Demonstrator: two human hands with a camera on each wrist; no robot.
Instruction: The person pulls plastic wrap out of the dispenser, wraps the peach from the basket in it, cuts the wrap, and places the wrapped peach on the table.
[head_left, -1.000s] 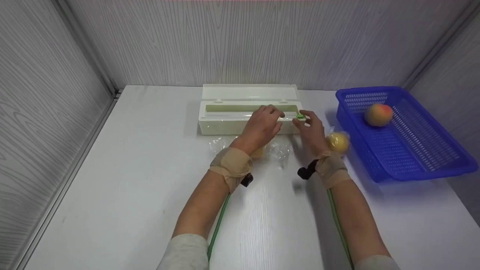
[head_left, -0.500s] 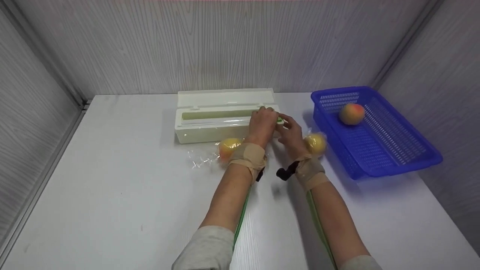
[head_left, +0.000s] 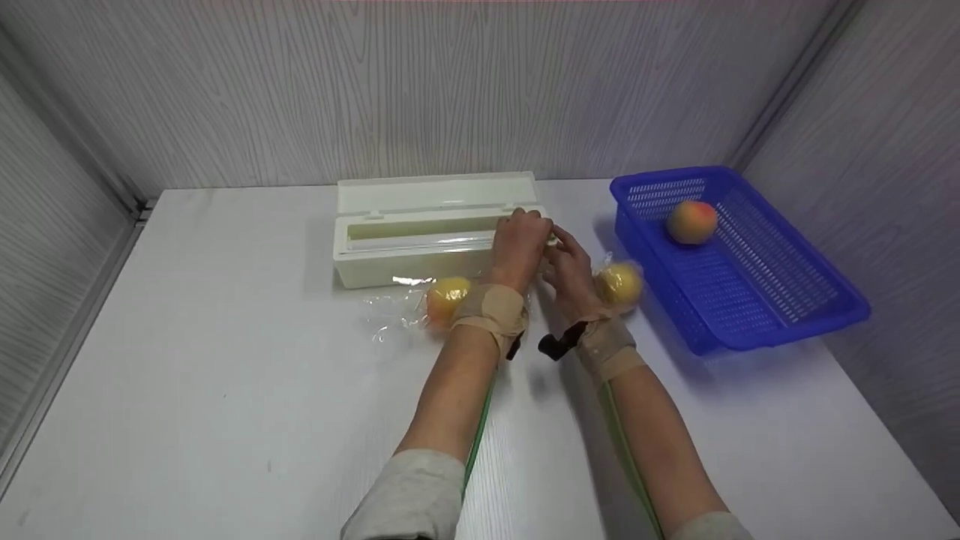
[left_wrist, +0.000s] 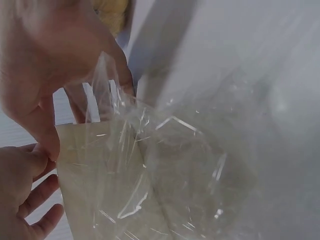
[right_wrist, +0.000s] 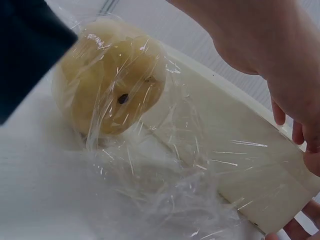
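Note:
A white cling film dispenser [head_left: 409, 270] stands with its lid [head_left: 435, 193] raised and a film roll inside. My left hand [head_left: 519, 244] is over its right end, fingers bent at the top edge; I cannot tell what they hold, and the green slider there is hidden. My right hand [head_left: 571, 274] grips the right end of the dispenser, its fingers [left_wrist: 76, 106] curving round the end in the left wrist view. Clear film [left_wrist: 190, 165] hangs from the front onto the table. A yellow-red peach [head_left: 444, 298] lies in that film, beside my left wrist.
A film-wrapped yellow fruit [head_left: 619, 285] sits just right of my right hand. Farther right is a blue plastic basket [head_left: 739, 319] with a peach [head_left: 691, 223] in it. Panels stand behind and on both sides of the white table [head_left: 225, 337].
My left hand has moved right along the dispenser to its right end, over the green slider, uncovering the peach in the film. My right hand stays at that end; the head view has shifted.

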